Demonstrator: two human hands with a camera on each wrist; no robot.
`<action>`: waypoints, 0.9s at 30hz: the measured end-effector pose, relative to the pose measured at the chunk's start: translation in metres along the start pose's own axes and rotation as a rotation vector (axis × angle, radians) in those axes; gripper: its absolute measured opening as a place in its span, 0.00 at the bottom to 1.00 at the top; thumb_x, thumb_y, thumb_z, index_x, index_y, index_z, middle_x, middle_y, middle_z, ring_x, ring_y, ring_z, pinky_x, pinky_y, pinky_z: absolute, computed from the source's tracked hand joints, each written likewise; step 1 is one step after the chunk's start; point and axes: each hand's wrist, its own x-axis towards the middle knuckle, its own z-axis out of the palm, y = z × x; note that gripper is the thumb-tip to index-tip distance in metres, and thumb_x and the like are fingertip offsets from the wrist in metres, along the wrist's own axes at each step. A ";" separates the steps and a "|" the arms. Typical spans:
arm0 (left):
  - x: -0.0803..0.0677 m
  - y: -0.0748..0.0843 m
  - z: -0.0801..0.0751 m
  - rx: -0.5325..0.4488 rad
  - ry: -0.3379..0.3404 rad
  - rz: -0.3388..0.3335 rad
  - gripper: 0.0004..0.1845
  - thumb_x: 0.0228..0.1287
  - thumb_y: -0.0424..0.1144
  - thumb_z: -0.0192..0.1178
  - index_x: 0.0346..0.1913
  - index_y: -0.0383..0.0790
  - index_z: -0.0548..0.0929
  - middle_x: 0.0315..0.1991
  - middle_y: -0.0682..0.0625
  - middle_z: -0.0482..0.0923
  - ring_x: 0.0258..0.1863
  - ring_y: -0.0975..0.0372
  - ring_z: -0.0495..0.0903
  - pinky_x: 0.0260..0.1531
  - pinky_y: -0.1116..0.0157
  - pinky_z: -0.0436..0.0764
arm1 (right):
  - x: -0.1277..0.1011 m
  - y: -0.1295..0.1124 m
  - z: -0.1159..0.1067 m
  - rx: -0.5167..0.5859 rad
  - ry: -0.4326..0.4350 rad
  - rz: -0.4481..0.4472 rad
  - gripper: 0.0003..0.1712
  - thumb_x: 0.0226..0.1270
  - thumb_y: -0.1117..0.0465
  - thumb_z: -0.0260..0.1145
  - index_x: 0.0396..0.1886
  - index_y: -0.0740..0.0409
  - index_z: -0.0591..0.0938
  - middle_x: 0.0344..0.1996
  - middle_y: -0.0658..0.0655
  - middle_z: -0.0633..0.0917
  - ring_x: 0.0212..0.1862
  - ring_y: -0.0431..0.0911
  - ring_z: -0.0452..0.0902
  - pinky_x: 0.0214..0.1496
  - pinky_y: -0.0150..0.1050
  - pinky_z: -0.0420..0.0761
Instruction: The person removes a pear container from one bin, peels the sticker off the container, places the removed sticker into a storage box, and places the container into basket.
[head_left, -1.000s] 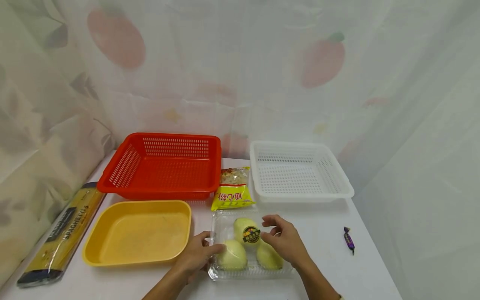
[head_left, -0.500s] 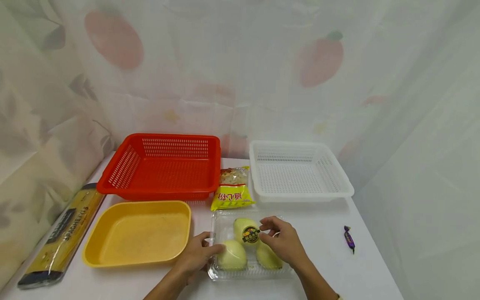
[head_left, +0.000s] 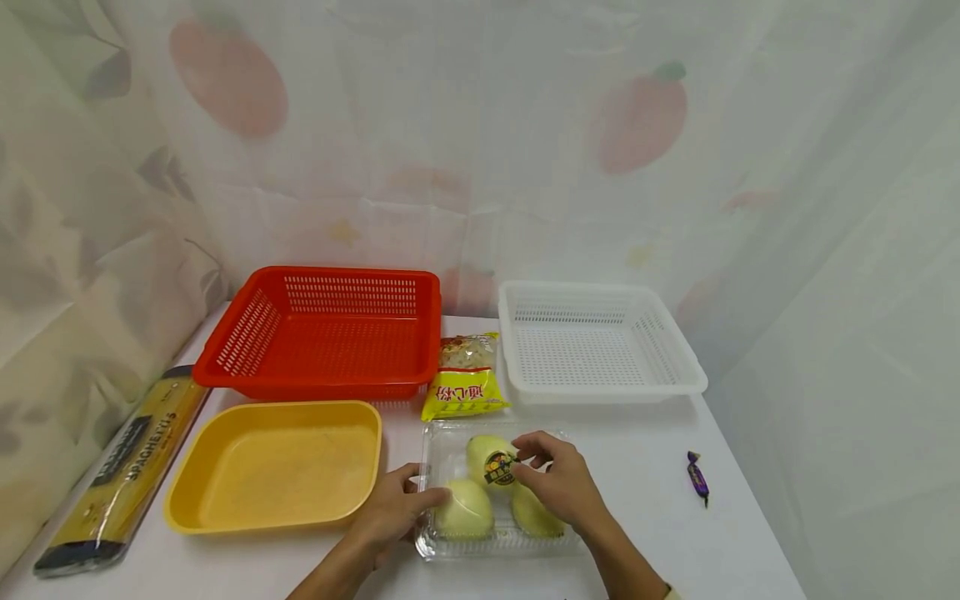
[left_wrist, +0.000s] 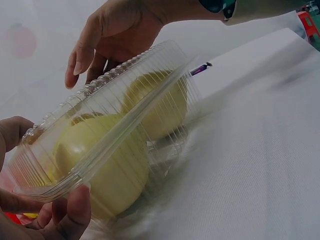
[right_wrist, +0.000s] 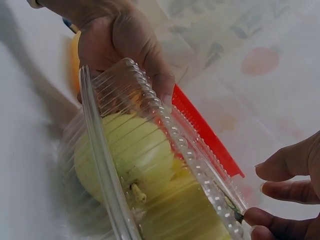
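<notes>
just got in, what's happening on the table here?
A person has both hands on a clear clamshell box holding three pale yellow-green fruits. The left hand grips its left edge, while the right hand rests on the lid, fingertips at the round sticker. The lid looks shut. Behind are a red basket, a white basket, a yellow tray and a yellow snack packet.

head: we look forward and down over the whole table (head_left: 660, 467) | left wrist: close, low, facing right | right wrist: close, low, facing left | shared by all: clear box (head_left: 450, 454) (left_wrist: 115, 130) (right_wrist: 150, 165) and both hands
</notes>
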 end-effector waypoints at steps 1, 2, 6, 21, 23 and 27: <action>0.000 0.000 0.000 -0.003 -0.001 0.000 0.33 0.54 0.40 0.71 0.60 0.29 0.72 0.33 0.44 0.64 0.22 0.59 0.70 0.16 0.64 0.76 | 0.001 -0.001 0.001 -0.006 0.001 -0.002 0.14 0.56 0.65 0.71 0.44 0.58 0.84 0.34 0.51 0.83 0.36 0.46 0.75 0.36 0.37 0.76; 0.000 0.000 0.000 -0.006 -0.002 0.000 0.33 0.54 0.40 0.71 0.60 0.29 0.72 0.33 0.44 0.63 0.22 0.59 0.70 0.16 0.64 0.76 | 0.001 -0.001 0.001 -0.007 0.001 -0.004 0.14 0.56 0.65 0.71 0.43 0.58 0.84 0.34 0.51 0.83 0.37 0.45 0.75 0.36 0.37 0.76; 0.000 0.000 0.000 -0.026 -0.012 0.005 0.32 0.55 0.40 0.70 0.59 0.29 0.72 0.32 0.44 0.63 0.22 0.59 0.70 0.16 0.64 0.76 | 0.003 -0.005 0.002 0.008 0.001 -0.008 0.13 0.56 0.67 0.70 0.43 0.60 0.84 0.32 0.52 0.81 0.36 0.45 0.77 0.35 0.38 0.78; 0.001 -0.003 0.001 -0.023 -0.013 0.016 0.31 0.55 0.39 0.70 0.59 0.29 0.73 0.32 0.44 0.64 0.22 0.59 0.70 0.16 0.64 0.76 | 0.006 -0.002 -0.002 -0.005 -0.057 -0.020 0.07 0.60 0.68 0.68 0.39 0.59 0.86 0.31 0.50 0.85 0.30 0.44 0.77 0.29 0.35 0.77; 0.001 -0.003 0.000 -0.024 -0.015 0.015 0.31 0.55 0.39 0.70 0.59 0.30 0.73 0.32 0.44 0.64 0.22 0.59 0.70 0.16 0.64 0.76 | 0.006 -0.001 -0.003 -0.018 -0.061 -0.038 0.07 0.60 0.68 0.68 0.38 0.58 0.87 0.30 0.49 0.85 0.28 0.44 0.77 0.27 0.35 0.76; 0.001 -0.003 0.000 -0.023 -0.018 0.011 0.31 0.55 0.39 0.70 0.59 0.29 0.72 0.32 0.44 0.64 0.22 0.59 0.70 0.16 0.64 0.76 | 0.007 0.000 -0.003 -0.058 -0.079 -0.057 0.06 0.59 0.68 0.70 0.37 0.59 0.87 0.29 0.49 0.85 0.28 0.43 0.77 0.27 0.34 0.76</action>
